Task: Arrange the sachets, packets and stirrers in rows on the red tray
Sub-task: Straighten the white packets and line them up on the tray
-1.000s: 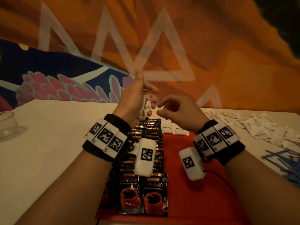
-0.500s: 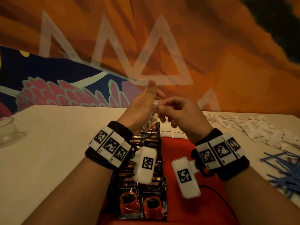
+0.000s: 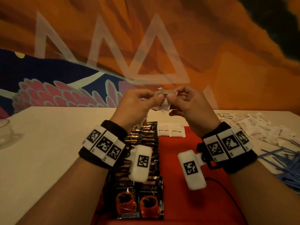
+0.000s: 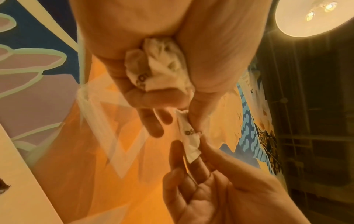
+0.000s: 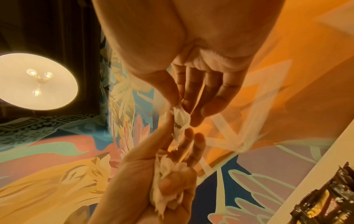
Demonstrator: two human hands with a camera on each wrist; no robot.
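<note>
Behind the table (image 3: 40, 143) is a big painted wall (image 3: 227, 62), orange with pink and blue leaves. Up above hangs a round lamp (image 5: 36, 81).

Both hands are up in the air, close together, over the far end of the red tray (image 3: 186, 159). The left hand (image 3: 134, 106) has its lower fingers curled round a bunch of crumpled white sachets (image 4: 159, 69) in its palm. Its thumb and first fingers also pinch one white sachet (image 4: 189, 144). The right hand (image 3: 193, 109) pinches the same sachet at the other end with its thumb and fingertips (image 5: 193, 100). So the two hands hold that one sachet between them.

On the left side of the red tray lie black coffee packets (image 3: 142, 200) in two neat rows, one packet partly over the next. At the far end of the tray sit two white brown sugar sachets (image 3: 172, 131), side by side and touching.

On the table to the right of the tray is a loose heap of white sachets (image 3: 263, 127). Nearer, also on the right, is a messy pile of blue stirrers (image 3: 285, 161). Far to the left, at the edge of the table, stands a clear glass bowl (image 3: 5, 133).
</note>
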